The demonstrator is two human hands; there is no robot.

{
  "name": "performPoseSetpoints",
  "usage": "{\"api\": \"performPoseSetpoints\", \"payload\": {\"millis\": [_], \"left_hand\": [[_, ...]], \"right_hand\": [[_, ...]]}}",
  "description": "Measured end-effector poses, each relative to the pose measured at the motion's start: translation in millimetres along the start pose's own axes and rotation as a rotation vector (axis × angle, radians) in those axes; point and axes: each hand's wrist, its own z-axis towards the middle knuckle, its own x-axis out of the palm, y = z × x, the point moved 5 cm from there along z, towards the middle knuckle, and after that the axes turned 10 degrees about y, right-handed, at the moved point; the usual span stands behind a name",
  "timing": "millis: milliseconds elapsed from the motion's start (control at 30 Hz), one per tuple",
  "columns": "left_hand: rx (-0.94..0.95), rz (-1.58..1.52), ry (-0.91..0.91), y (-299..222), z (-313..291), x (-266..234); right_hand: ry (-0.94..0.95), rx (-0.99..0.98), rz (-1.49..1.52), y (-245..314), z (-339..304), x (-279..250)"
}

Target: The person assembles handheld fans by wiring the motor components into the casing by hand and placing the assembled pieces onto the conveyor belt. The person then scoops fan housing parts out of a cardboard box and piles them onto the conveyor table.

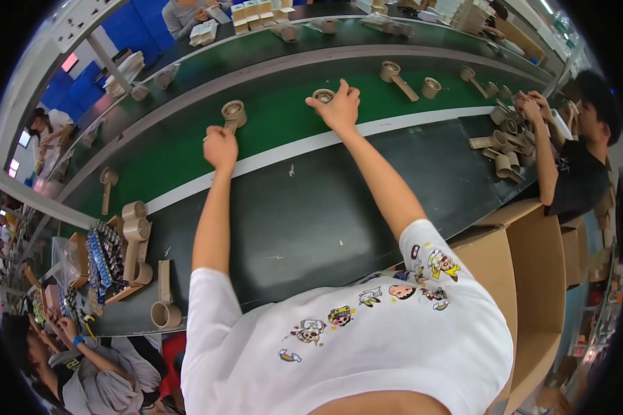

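My left hand (220, 148) is closed on the handle end of a tan plastic part with a round, cup-like head (234, 111), which lies on the green conveyor belt (273, 129). My right hand (339, 108) reaches over the same belt with thumb and forefinger spread. Between them is another round tan part (322, 95); whether the fingers touch it I cannot tell, and the hand hides some of it.
A dark worktable (304, 207) lies under my arms. More tan parts (398, 81) sit along the belt, with a pile (505, 145) near a co-worker (581, 152) at right. At left stand an open box (121, 294) and a single part (165, 304). A cardboard carton (533, 277) is beside me.
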Motion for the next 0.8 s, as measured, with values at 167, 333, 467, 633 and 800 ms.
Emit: {"api": "performPoseSetpoints", "payload": {"millis": [167, 333, 467, 633, 800], "left_hand": [[0.159, -0.471, -0.108, 1.2, 8.1, 16.1], [0.05, -0.192, 0.026, 3.5, -38.0, -23.7], [-0.001, -0.148, 0.052, 6.2, -84.0, -96.3], [0.094, 0.177, -0.005, 24.1, -126.0, -197.2], [0.054, 0.5, -0.121, 56.8, -118.2, -269.8]], "right_hand": [[0.152, 0.07, -0.208, 6.3, 29.9, 36.9], [0.136, -0.063, -0.202, -12.6, 27.9, 48.6], [0.235, -0.438, -0.016, 6.6, -6.3, 22.1], [0.338, -0.405, -0.054, 54.3, -97.8, -65.0], [0.418, -0.174, -0.046, 23.2, -152.4, -90.4]]}}
